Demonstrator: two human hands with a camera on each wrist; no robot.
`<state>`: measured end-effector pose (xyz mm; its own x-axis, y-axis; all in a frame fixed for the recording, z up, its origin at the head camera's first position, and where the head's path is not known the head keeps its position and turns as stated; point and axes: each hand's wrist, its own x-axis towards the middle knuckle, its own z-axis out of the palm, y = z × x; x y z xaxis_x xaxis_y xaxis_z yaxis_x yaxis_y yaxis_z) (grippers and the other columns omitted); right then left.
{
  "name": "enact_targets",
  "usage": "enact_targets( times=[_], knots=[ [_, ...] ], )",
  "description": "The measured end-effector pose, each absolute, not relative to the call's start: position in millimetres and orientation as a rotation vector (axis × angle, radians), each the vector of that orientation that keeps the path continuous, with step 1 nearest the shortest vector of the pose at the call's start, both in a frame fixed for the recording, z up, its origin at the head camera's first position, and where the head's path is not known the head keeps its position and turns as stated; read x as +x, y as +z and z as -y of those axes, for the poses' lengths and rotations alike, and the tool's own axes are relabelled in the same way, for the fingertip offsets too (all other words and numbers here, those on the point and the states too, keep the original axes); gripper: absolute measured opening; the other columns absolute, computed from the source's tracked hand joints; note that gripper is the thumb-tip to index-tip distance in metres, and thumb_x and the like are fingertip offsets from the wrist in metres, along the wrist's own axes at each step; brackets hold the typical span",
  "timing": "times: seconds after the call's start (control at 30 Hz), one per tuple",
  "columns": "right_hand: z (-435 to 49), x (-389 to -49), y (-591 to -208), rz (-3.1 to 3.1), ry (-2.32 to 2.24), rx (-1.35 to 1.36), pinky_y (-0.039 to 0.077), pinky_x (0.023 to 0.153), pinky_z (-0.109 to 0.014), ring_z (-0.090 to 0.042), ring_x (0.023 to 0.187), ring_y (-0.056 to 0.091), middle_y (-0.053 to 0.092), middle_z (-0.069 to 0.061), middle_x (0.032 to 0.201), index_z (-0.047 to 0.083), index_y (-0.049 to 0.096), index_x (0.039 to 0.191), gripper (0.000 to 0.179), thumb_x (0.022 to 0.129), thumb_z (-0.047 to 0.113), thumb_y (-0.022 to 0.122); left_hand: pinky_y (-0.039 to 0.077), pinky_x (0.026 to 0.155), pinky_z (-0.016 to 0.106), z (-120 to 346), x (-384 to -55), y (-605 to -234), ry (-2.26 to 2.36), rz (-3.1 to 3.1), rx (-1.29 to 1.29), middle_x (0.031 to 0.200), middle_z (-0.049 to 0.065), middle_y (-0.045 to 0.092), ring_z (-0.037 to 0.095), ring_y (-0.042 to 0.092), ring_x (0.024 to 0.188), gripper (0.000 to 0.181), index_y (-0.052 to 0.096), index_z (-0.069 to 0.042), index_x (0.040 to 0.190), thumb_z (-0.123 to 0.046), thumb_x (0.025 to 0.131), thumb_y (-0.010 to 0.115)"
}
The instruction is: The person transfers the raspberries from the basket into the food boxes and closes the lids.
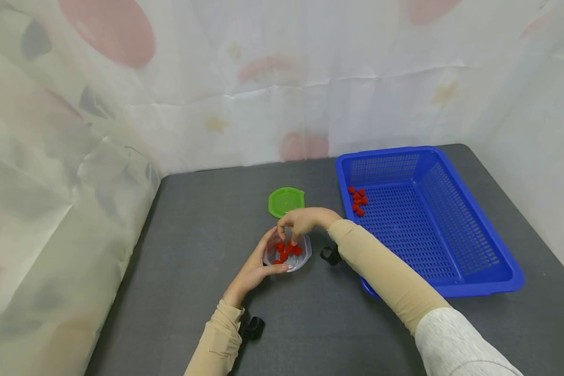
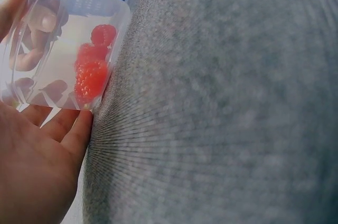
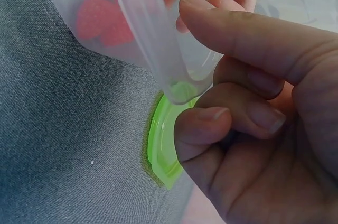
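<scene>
A clear plastic tub [image 1: 305,256] with several red raspberries [image 2: 91,81] on its bottom stands on the grey table. My left hand [image 1: 253,272] holds the tub from the side, thumb at the near wall and fingers round the far side. My right hand [image 1: 305,220] reaches over the rim from above, its thumb and index finger pointing down into the tub. A gap shows between those two fingertips, with no berry between them. In the right wrist view, its other fingers [image 3: 203,126] are bent outside the rim. Just behind the tub lies a green lid [image 1: 286,201].
A large blue plastic basket [image 1: 486,289] stands on the right of the table [image 1: 192,224]. More raspberries [image 1: 359,201] lie in its left back corner. The right forearm crosses the basket's front left corner. A patterned white curtain [image 1: 244,120] borders the table at the back and sides.
</scene>
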<state>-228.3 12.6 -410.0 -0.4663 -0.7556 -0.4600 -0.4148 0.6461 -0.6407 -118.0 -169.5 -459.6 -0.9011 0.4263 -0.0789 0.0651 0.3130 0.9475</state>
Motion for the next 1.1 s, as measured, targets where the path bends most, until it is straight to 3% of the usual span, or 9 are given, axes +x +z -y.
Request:
enact_targets(
  times=[0.2, 0.63, 0.83, 1.1],
  knots=[
    [-13, -228, -409, -2.112, -0.584, -0.9, 0.037, 0.059, -0.023, -0.014, 0.07, 0.042, 0.054, -0.019, 0.105, 0.012, 0.062, 0.1, 0.021, 0.081, 0.003, 0.067, 0.024, 0.113, 0.05, 170, -120, -463, 1.608, -2.269, 0.427, 0.148, 0.012, 0.033, 0.029, 0.031, 0.138, 0.088, 0.016, -0.021, 0.149, -0.011, 0.081, 0.071],
    [-14, -228, -409, -2.114, -0.606, -0.876, 0.036, 0.058, -0.023, -0.014, 0.069, 0.041, 0.048, -0.003, 0.089, 0.015, 0.062, 0.1, 0.021, 0.081, 0.009, 0.069, 0.024, 0.114, 0.048, 175, -128, -492, 1.636, -2.29, 0.431, 0.147, 0.001, 0.036, 0.021, 0.033, 0.137, 0.088, 0.019, -0.036, 0.145, -0.018, 0.079, 0.074],
    [-14, -227, -406, -2.112, -0.611, -0.876, 0.036, 0.056, -0.022, -0.012, 0.065, 0.041, 0.049, -0.003, 0.088, 0.014, 0.062, 0.103, 0.023, 0.082, 0.01, 0.069, 0.026, 0.112, 0.05, 174, -127, -493, 1.622, -2.327, 0.432, 0.147, -0.001, 0.036, 0.021, 0.034, 0.136, 0.088, 0.021, -0.036, 0.145, -0.025, 0.077, 0.076],
    [-21, -224, -387, -2.13, -0.623, -0.922, 0.038, 0.056, -0.023, -0.013, 0.063, 0.045, 0.051, -0.001, 0.08, 0.013, 0.062, 0.107, 0.026, 0.082, 0.014, 0.069, 0.027, 0.11, 0.053, 174, -125, -492, 1.633, -2.328, 0.433, 0.147, 0.004, 0.035, 0.026, 0.035, 0.136, 0.087, 0.022, -0.033, 0.146, -0.022, 0.077, 0.075]
  ],
)
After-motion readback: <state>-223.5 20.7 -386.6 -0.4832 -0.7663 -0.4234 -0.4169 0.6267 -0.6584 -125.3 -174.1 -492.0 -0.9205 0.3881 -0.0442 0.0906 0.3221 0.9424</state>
